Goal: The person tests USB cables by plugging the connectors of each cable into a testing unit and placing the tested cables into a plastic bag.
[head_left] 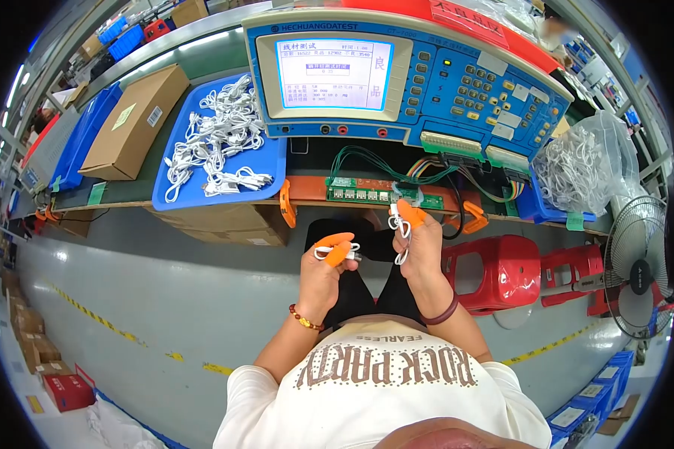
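My left hand [323,273], with orange finger covers on thumb and finger, pinches a coiled white USB cable [353,251] whose metal plug points right. It is held in front of the bench edge, below the green circuit board [359,194]. My right hand [421,243], also in orange finger covers, grips another bundled white USB cable [401,238]. That cable's upper end is close to the row of ports on the board; I cannot tell whether it is plugged in. Behind the board stands a blue cable tester [419,75] with a lit screen [329,78].
A blue tray [277,161] of white cables lies left, beside a cardboard box [135,123]. A clear bag of cables [577,165] sits right, near a fan [640,277]. Wires [359,161] join board and tester. Orange clamps [287,203] flank the board; red stools [502,273] stand below.
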Demonstrator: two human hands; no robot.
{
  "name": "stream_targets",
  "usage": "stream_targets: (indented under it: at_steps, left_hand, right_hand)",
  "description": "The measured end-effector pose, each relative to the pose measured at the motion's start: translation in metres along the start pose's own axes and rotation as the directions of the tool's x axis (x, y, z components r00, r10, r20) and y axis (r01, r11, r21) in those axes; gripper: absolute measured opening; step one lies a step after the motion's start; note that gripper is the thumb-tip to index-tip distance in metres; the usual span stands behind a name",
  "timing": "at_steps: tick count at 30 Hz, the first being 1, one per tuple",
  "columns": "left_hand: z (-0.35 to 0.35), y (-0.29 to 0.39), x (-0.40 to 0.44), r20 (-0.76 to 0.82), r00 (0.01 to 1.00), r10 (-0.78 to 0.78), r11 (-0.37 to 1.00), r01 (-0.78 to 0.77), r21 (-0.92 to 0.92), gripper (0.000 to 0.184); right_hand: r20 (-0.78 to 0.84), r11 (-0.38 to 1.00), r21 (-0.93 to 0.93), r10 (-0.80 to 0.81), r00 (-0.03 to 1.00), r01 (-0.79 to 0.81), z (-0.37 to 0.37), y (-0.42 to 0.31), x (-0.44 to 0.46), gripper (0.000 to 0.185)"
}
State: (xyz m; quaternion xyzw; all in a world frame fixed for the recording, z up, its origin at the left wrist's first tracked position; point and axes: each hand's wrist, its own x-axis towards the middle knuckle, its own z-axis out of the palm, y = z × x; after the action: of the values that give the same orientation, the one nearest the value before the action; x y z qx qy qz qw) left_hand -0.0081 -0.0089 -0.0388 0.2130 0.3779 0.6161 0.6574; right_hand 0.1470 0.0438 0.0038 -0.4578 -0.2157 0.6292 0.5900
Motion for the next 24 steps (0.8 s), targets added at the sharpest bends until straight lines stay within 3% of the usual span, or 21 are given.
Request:
stream_targets:
  at_steps: [6,11,12,16,18,22,24]
  left_hand:
    - [0.002,0.012,-0.001,0.078,0.991,0.105,0.976,-0.088,-0.197,0.024]
    - [0.012,0.017,0.001,0.020,0.986,0.168,0.982,-0.165,-0.089,0.024]
    - [0.013,0.016,0.000,0.018,0.986,0.168,0.984,-0.167,-0.066,0.024]
    - [0.015,0.011,0.003,0.045,0.980,0.193,0.981,-0.192,-0.009,0.024]
    - [0.017,0.008,0.003,0.052,0.976,0.210,0.977,-0.211,0.022,0.026]
    - [0.018,0.006,0.001,0.034,0.955,0.295,0.951,-0.297,0.086,0.026]
    - [0.016,0.003,0.002,0.022,0.941,0.336,0.931,-0.336,0.145,0.027]
  right_hand:
    - [0.006,1.000,-0.004,-0.026,1.000,0.026,0.001,0.001,-0.001,0.017]
    - [0.049,0.999,-0.046,-0.017,0.999,0.020,-0.011,0.010,-0.035,0.014]
    - [0.165,1.000,0.001,0.004,0.986,-0.005,-0.028,0.015,-0.033,0.015]
    - [0.136,0.998,0.033,0.041,0.990,-0.046,-0.039,0.015,-0.028,0.027]
    - [0.423,0.961,0.094,0.197,0.885,-0.258,-0.042,0.012,-0.022,0.027]
    - [0.562,0.942,0.086,0.224,0.796,-0.326,-0.029,0.017,-0.019,0.022]
    - [0.503,0.947,0.065,0.242,0.830,-0.316,-0.021,0.019,-0.021,0.022]
